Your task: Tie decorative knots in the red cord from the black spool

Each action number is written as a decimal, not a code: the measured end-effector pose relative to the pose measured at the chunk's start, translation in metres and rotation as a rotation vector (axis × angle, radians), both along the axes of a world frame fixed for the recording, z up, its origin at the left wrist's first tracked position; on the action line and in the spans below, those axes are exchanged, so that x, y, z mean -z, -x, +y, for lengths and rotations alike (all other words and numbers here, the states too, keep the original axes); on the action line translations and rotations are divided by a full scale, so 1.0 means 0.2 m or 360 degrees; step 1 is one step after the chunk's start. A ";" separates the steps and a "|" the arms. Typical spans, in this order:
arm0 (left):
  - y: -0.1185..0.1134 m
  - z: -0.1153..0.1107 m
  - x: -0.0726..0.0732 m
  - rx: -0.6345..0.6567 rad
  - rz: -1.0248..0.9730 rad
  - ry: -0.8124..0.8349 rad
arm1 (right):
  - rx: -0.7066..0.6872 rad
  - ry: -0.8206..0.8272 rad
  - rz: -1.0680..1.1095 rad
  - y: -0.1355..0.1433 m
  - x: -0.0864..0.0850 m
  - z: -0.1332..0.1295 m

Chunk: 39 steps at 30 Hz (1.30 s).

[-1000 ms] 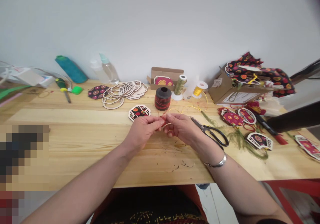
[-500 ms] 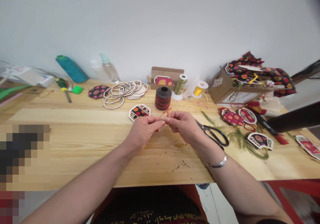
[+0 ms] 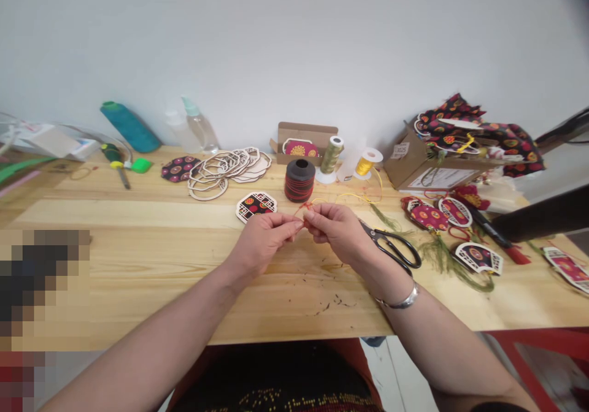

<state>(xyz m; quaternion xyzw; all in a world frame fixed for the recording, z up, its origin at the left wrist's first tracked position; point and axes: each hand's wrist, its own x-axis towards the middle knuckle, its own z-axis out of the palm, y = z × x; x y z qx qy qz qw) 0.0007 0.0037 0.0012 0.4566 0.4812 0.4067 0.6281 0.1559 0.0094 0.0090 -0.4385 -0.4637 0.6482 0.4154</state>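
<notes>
My left hand (image 3: 267,239) and my right hand (image 3: 335,228) meet fingertip to fingertip above the middle of the table. Both are pinched closed on a thin red cord (image 3: 304,206), whose small loop shows above the fingertips; the rest of it is hidden by the fingers. Just behind stands a black spool wound with red cord (image 3: 299,182). A framed patterned fabric piece (image 3: 256,206) lies beyond my left hand. Black-handled scissors (image 3: 396,246) lie beside my right wrist, partly covered by it.
Behind are a green thread spool (image 3: 332,154), a yellow thread spool (image 3: 367,163) and stacked wooden frames (image 3: 225,170). At right, a cardboard box (image 3: 437,167) overflows with fabric near tasselled ornaments (image 3: 427,214). A screwdriver (image 3: 120,170) and a teal thread cone (image 3: 130,127) lie at left.
The red loop above my fingertips has shifted slightly and sits a little lower. My hands stay pinched together in almost the same place.
</notes>
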 end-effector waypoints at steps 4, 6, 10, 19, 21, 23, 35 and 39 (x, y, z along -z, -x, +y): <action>0.00 0.00 0.00 -0.0005 -0.0026 -0.0005 | -0.0111 -0.0007 -0.0072 0.00 -0.01 -0.01; 0.00 0.00 0.00 0.0003 -0.0030 0.0003 | -0.0165 -0.0010 -0.0075 0.00 -0.02 -0.01; 0.00 0.01 0.00 -0.0029 -0.0001 -0.0004 | -0.0175 -0.0071 -0.0143 -0.01 -0.02 0.00; 0.00 0.01 0.00 -0.0024 -0.0034 0.0037 | -0.0029 -0.0152 -0.0345 -0.03 -0.01 0.02; 0.00 0.01 0.00 -0.0030 -0.0045 0.0037 | 0.0030 -0.0188 -0.0407 -0.03 -0.01 0.02; -0.01 0.01 -0.01 -0.0044 -0.0046 0.0027 | 0.0068 -0.0248 -0.0491 -0.03 -0.01 0.02; 0.00 0.01 -0.02 -0.0054 -0.0140 0.0102 | 0.0067 -0.0590 -0.0764 -0.02 0.00 0.02; 0.00 0.02 -0.01 -0.0044 -0.0196 0.0101 | 0.0104 -0.0614 -0.0829 -0.03 0.01 0.02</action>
